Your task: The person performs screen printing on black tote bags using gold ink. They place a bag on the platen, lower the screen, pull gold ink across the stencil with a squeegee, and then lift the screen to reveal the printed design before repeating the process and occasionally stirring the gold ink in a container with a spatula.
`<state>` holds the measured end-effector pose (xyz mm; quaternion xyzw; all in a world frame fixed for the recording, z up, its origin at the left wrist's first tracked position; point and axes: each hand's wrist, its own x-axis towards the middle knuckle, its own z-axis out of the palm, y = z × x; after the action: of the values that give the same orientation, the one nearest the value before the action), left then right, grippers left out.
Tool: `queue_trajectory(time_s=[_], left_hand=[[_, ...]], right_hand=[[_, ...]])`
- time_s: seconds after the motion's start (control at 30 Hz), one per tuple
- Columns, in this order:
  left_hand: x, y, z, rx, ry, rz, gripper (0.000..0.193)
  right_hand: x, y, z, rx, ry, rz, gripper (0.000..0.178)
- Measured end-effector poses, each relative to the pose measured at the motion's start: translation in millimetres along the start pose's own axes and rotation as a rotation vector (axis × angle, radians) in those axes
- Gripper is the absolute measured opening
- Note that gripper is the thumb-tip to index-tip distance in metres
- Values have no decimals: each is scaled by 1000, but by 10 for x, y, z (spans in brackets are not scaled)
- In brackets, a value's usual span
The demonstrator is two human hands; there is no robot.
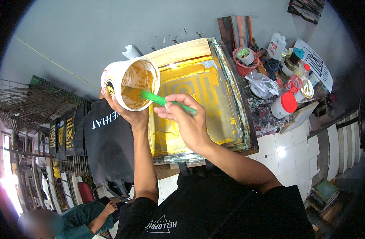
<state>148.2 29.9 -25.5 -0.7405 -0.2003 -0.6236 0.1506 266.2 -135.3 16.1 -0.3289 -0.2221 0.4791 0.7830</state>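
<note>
My left hand (128, 115) is wrapped around the lower side of a white plastic tub (114, 75), tilted with its mouth toward the right. Thick orange-yellow ink (136, 75) coats the tub's inside. Closed around the handle of a green spatula (152, 96) is my right hand (186, 119); the spatula's far end dips into the tub and is covered with ink. Beneath both hands lies a printing screen (190, 95), with yellow ink smeared along its far and near edges and a pattern in its mesh. A wooden squeegee (182, 52) rests across its far end.
On a stained side table at right stand a red-lidded jar (284, 105), a red basket (243, 67), bottles and a white jug (276, 44). A black printed bag (110, 135) lies left of the screen. Wire racks (39, 103) stand farther left; another person (85, 217) sits at lower left.
</note>
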Motion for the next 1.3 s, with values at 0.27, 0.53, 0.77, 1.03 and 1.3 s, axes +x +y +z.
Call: queue_trajectory(time_s=[0.27,0.53,0.77,1.03,1.3], left_hand=[[-124,-44,-63,34,-148,-187,119],[-55,-81,-277,-14,-328,22,112],[-73,-104,-240,-27,-253,56,109],[102,-141,-367,-459,-753,-539,108],[650,-334,-494,-1160,-1423,-916,121]], right_hand=[[-20,-156,-364,209,56,34,20],[356,-771,-640,-1091,-446,-813,14],[79,-309,-598,-917,-322,-393,15],[164,-410,-539,-232,-89,-30,17],[560,-1603,-362,-1060,-877,-450,12]])
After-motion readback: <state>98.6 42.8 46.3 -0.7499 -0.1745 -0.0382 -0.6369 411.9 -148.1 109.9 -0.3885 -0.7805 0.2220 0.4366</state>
